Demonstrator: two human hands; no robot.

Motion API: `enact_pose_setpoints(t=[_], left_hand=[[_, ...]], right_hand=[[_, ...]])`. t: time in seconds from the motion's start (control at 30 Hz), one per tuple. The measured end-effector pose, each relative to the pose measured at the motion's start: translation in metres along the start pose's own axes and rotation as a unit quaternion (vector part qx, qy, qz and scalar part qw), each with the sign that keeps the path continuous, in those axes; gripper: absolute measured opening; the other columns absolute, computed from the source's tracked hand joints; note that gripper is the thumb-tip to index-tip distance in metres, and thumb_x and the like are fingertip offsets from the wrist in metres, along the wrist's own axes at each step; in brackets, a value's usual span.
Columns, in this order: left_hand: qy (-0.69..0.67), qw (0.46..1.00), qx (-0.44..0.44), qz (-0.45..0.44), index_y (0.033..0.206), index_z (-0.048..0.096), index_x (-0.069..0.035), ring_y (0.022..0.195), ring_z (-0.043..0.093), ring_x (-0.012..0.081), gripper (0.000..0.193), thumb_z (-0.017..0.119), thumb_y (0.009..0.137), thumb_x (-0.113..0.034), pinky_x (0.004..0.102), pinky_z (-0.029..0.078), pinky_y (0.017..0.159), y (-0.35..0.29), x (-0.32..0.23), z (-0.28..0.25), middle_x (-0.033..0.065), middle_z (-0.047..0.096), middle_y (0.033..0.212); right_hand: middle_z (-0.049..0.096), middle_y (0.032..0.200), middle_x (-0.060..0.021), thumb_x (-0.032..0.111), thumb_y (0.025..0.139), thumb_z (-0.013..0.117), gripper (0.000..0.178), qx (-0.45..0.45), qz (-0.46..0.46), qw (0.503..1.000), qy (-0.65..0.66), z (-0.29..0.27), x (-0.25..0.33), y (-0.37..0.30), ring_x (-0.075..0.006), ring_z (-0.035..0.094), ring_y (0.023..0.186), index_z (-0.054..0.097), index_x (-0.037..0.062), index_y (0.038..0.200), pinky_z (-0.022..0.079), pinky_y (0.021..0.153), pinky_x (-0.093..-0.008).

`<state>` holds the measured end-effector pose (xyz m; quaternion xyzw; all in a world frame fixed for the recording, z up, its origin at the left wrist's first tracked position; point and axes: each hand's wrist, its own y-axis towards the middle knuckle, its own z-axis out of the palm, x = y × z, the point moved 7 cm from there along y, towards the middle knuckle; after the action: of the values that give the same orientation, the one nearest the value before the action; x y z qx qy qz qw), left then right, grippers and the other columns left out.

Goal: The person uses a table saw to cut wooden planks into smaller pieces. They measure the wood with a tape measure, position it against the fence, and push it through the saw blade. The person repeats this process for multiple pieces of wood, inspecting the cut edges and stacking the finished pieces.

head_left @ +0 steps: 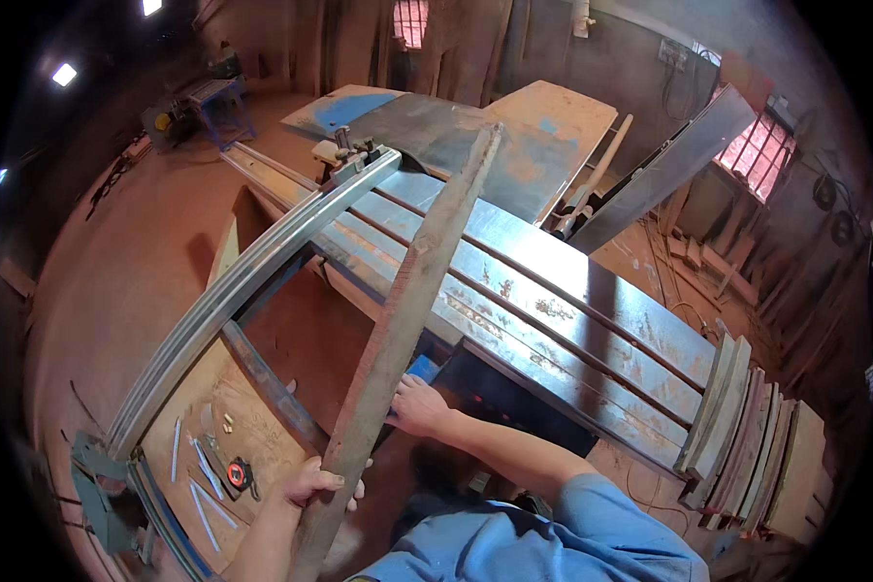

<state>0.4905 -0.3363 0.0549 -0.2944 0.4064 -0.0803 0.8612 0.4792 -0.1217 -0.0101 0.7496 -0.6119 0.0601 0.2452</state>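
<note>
A long, rough-edged wooden board (398,310) slants from the lower edge up over a metal machine table (592,320), its far end narrowing. My left hand (315,482) is closed around the near part of this board, thumb on top and fingertips showing at its right edge. Farther up, my right hand (419,407) is closed at the board's right edge, with its fingertips partly hidden behind the wood. Just beyond that hand is a small blue part (423,369) on the machine's side.
A curved-looking metal rail (252,257) runs along the left. Beside it, a wooden panel (252,412) carries a tape measure (240,473) and several thin strips. Stacked boards (747,436) stand at the right end. Large sheets (427,126) extend behind; a tilted panel (660,170) rises at back right.
</note>
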Motion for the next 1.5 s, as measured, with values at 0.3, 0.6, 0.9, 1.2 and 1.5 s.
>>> enact_pose_setpoints(t=[0.3, 0.6, 0.9, 1.2, 1.5], left_hand=[[-0.007, 1.0, 0.019, -0.02, 0.139, 0.045, 0.01, 0.081, 0.072, 0.0288, 0.073, 0.07, 0.082, -0.03, 0.0415, 0.059, 0.075, 0.051, -0.06, -0.035, 0.02, 0.068, 0.099], [0.458, 0.844, -0.277, -0.03, 0.115, 0.062, 0.001, 0.09, 0.071, 0.03, 0.052, 0.06, 0.093, -0.046, 0.0409, 0.055, 0.08, 0.086, -0.187, -0.043, 0.0207, 0.071, 0.1], [0.712, 0.525, -0.465, 0.021, 0.131, 0.054, 0.002, 0.106, 0.066, 0.04, 0.078, 0.078, 0.079, -0.051, 0.0483, 0.053, 0.089, 0.145, -0.274, -0.076, 0.0241, 0.067, 0.115], [0.753, 0.455, -0.461, 0.113, 0.122, 0.056, 0.003, 0.094, 0.068, 0.0371, 0.078, 0.077, 0.078, -0.058, 0.046, 0.055, 0.077, 0.228, -0.328, -0.165, 0.0204, 0.068, 0.098], [0.742, 0.48, -0.456, 0.106, 0.123, 0.052, -0.002, 0.093, 0.068, 0.0392, 0.071, 0.071, 0.084, -0.059, 0.0465, 0.057, 0.078, 0.294, -0.378, -0.235, 0.0248, 0.067, 0.101]], right_hand=[[0.068, 0.099, -0.0057, 0.056, 0.087, 0.064, 0.049, 0.071, -0.013, 0.996, -0.057, 0.084, -0.055, 0.025, -0.0241, 0.059, 0.107, 0.075, 0.0105, 0.098, 0.037, 0.107, -0.0436], [0.067, 0.095, -0.0028, 0.06, 0.084, 0.065, 0.051, 0.189, -0.015, 0.982, -0.023, 0.06, -0.054, 0.037, -0.0218, 0.059, 0.101, 0.073, 0.0102, 0.093, 0.042, 0.09, -0.0376], [0.068, 0.102, -0.0046, 0.06, 0.086, 0.061, 0.054, 0.275, -0.073, 0.957, 0.056, 0.065, -0.067, 0.05, -0.0244, 0.059, 0.107, 0.074, 0.0105, 0.102, 0.044, 0.088, -0.0405], [0.067, 0.114, -0.0097, 0.057, 0.087, 0.06, 0.054, 0.384, -0.072, 0.908, 0.149, 0.07, -0.077, 0.058, -0.0302, 0.056, 0.115, 0.071, 0.0119, 0.115, 0.044, 0.093, -0.045], [0.065, 0.123, -0.0117, 0.055, 0.089, 0.06, 0.056, 0.45, -0.042, 0.869, 0.202, 0.072, -0.08, 0.066, -0.0321, 0.055, 0.119, 0.068, 0.0116, 0.124, 0.045, 0.096, -0.0467]])
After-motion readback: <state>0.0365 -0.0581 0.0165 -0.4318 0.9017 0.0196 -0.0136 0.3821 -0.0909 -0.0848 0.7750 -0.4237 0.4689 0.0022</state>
